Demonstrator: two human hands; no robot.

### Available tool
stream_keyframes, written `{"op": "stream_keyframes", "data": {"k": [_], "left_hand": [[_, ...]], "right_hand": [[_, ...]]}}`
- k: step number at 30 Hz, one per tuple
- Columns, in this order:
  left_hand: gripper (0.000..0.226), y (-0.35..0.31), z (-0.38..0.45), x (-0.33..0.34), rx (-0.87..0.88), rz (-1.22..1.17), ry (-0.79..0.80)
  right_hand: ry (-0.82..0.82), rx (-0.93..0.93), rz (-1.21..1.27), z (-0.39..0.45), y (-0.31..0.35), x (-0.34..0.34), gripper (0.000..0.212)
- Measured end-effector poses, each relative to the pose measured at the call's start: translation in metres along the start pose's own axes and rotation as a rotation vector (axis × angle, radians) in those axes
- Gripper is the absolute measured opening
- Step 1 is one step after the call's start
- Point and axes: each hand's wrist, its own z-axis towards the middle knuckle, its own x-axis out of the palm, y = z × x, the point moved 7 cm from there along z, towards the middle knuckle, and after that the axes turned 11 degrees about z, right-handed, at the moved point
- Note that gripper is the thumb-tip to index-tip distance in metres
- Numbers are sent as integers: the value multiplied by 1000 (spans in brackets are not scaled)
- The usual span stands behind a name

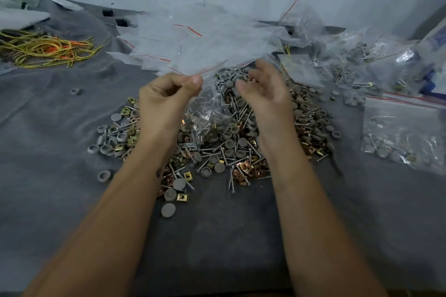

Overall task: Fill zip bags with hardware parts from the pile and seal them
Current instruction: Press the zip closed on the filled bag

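Observation:
A pile of hardware parts (231,149), made of screws, grey round caps and brass clips, lies on the grey cloth in the middle. My left hand (166,99) pinches the top of a clear zip bag (207,113) that hangs over the pile with parts inside. My right hand (265,94) hovers just to the right of the bag, fingers loosely curled, holding nothing. A heap of empty zip bags (198,41) with red seal lines lies behind the pile.
Filled bags (403,132) lie at the right, with more bagged parts (362,55) behind them. A tangle of yellow and orange wire ties (45,48) sits at the far left. Loose grey caps (76,91) are scattered on the cloth (48,152).

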Motion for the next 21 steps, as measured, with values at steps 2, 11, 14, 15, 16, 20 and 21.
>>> {"op": "stream_keyframes", "data": {"k": [2,11,14,15,16,20,21], "left_hand": [[17,1,2,-1,2,-24,25],[25,1,-2,13,-60,-154,200],[30,-4,-5,20,-102,-229,223],[32,-7,-5,23,-119,-269,221],[34,-11,-5,26,-135,-310,213],[30,-26,-9,42,-109,-235,251],[28,-27,-14,49,-100,-138,294]], "right_hand": [[71,21,-98,-1,-5,6,69],[203,20,-148,-3,-15,16,71],[190,-7,-154,-1,-9,16,35],[179,-29,-159,-1,-5,16,20],[167,-48,-152,-2,0,14,9],[92,-77,-2,-4,20,4,14],[47,-93,19,-5,28,-3,15]]}}
